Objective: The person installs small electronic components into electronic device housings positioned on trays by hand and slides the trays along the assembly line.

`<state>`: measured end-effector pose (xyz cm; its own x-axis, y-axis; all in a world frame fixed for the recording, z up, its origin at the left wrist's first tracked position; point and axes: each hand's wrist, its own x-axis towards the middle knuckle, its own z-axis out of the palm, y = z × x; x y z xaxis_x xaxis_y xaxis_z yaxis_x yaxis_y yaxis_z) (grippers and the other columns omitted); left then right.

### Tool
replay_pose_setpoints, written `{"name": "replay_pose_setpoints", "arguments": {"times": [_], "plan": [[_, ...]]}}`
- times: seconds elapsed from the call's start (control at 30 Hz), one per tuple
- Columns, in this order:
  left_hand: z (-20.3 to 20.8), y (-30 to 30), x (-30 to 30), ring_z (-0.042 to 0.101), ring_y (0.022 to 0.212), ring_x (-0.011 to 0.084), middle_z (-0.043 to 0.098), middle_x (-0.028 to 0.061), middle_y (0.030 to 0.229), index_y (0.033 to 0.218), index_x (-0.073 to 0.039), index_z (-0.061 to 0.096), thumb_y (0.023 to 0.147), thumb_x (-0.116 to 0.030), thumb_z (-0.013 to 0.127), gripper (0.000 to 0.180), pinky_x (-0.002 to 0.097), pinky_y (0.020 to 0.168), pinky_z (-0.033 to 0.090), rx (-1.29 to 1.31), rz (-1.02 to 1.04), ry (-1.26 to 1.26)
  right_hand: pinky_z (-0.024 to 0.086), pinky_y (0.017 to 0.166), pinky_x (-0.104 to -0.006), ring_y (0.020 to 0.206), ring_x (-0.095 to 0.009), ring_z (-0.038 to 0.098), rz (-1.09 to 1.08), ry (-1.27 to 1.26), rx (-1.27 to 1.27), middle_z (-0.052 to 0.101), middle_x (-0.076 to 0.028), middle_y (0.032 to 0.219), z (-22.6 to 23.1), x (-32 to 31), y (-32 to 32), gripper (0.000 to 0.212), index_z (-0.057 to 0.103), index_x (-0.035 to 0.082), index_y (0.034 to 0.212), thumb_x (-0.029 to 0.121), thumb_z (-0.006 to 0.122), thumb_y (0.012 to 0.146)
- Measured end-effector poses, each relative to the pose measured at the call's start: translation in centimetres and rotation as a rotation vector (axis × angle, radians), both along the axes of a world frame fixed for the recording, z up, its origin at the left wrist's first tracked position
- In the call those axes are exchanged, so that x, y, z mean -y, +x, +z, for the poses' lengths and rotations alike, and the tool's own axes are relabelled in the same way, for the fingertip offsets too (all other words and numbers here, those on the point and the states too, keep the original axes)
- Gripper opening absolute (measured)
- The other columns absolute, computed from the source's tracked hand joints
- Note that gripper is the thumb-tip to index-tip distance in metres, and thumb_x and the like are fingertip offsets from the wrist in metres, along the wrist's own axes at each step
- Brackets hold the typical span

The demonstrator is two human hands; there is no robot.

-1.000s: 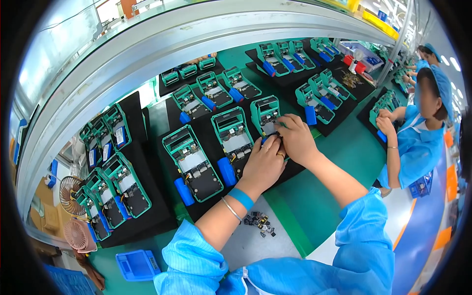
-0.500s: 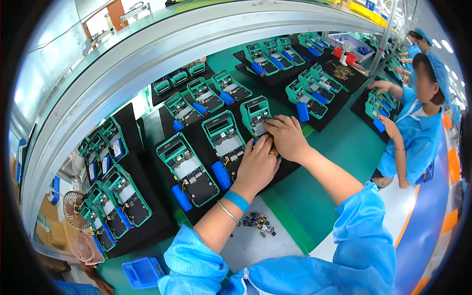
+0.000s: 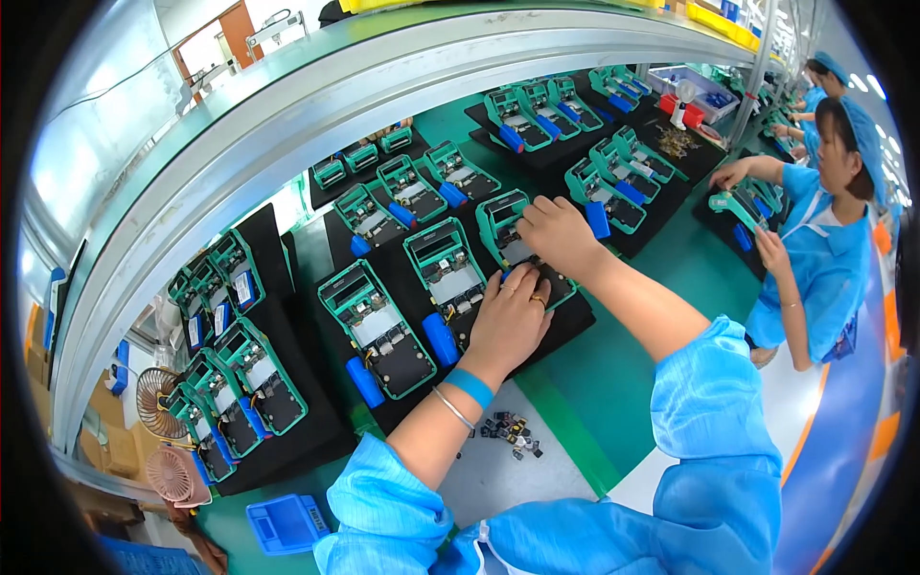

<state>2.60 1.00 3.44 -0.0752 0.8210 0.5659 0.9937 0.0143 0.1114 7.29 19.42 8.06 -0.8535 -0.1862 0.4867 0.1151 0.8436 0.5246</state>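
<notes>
Both my hands are over one green plastic device housing (image 3: pixel 499 213), which lies on a black mat with its circuit boards exposed. My left hand (image 3: pixel 508 321) is closed over its lower left edge, where a bit of a blue battery pack shows by the fingertips. Above the middle of the same housing, my right hand (image 3: pixel 565 237) is arched with bent fingers pressed together and pointing down. Whatever its fingertips hold, if anything, is hidden. Just left lies a similar housing (image 3: pixel 448 264) with its blue battery pack (image 3: pixel 440 339) beside it.
Further housings (image 3: pixel 376 331) lie in rows on black mats to the left and beyond. Small black parts (image 3: pixel 510 434) are piled near my left forearm. A blue tray (image 3: pixel 287 524) and small fans (image 3: pixel 170 473) are at lower left. A co-worker (image 3: pixel 815 240) handles a housing at right.
My right hand has lifted and drawn back slightly from the left hand, its fingers now more bent. My left hand stays at the housing's edge. The whole view has shifted a little.
</notes>
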Motion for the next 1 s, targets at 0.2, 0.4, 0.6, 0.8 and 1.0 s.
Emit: {"name": "replay_pose_setpoints", "arguments": {"times": [0.2, 0.4, 0.6, 0.8, 1.0], "plan": [[4.5, 0.5, 6.6, 0.038, 0.14, 0.0391, 0.042, 0.0203, 0.149, 0.138, -0.008, 0.055, 0.084, -0.03, 0.073, 0.061, 0.0562, 0.114, 0.029, 0.113, 0.093, 0.023, 0.052, 0.073, -0.0425, 0.085, -0.032, 0.064, -0.001, -0.635, -0.282, 0.061, -0.011, 0.087, -0.9, 0.0, 2.8, 0.014, 0.064, 0.007, 0.093, 0.016, 0.071, 0.085], [-0.2, -4.8, 17.4, 0.03, 0.144, 0.0351, 0.025, 0.0229, 0.156, 0.152, 0.001, 0.03, 0.091, -0.022, 0.067, 0.076, 0.0405, 0.116, 0.03, 0.658, 0.591, 0.389, 0.051, 0.071, -0.0416, 0.077, -0.031, 0.066, -0.305, -1.544, -0.009, 0.067, -0.016, 0.081, -4.8, -3.5, 5.1, 0.042, 0.067, 0.002, 0.094, 0.042, 0.056, 0.1], [-1.1, -5.5, 19.5, 0.056, 0.102, 0.0134, 0.061, 0.0003, 0.108, 0.121, -0.006, 0.058, 0.098, -0.025, 0.063, 0.03, 0.0296, 0.09, 0.044, 1.879, 0.345, 0.495, 0.048, 0.073, -0.0397, 0.076, -0.028, 0.064, -0.287, -1.602, -0.137, 0.066, -0.016, 0.078, -5.1, -0.7, 4.4, 0.058, 0.065, -0.005, 0.09, 0.051, 0.05, 0.1], [0.4, -5.8, 18.7, 0.057, 0.097, 0.0135, 0.062, -0.0008, 0.103, 0.112, -0.008, 0.062, 0.097, -0.024, 0.063, 0.022, 0.0303, 0.086, 0.045, 1.855, 0.349, 0.556, 0.049, 0.074, -0.038, 0.077, -0.026, 0.065, -0.275, -1.645, -0.236, 0.067, -0.014, 0.08, -5.2, 0.8, 5.0, 0.058, 0.066, -0.004, 0.092, 0.053, 0.054, 0.098], [-1.9, -7.0, 18.8, 0.057, 0.091, 0.0125, 0.061, -0.0007, 0.096, 0.103, -0.01, 0.062, 0.096, -0.023, 0.065, 0.016, 0.0293, 0.08, 0.045, 1.876, 0.337, 0.511, 0.051, 0.089, -0.0414, 0.103, -0.037, 0.067, -0.337, -1.632, -0.25, 0.071, -0.023, 0.104, -6.2, 0.6, 4.9, 0.057, 0.069, -0.003, 0.108, 0.05, 0.054, 0.098]]}}
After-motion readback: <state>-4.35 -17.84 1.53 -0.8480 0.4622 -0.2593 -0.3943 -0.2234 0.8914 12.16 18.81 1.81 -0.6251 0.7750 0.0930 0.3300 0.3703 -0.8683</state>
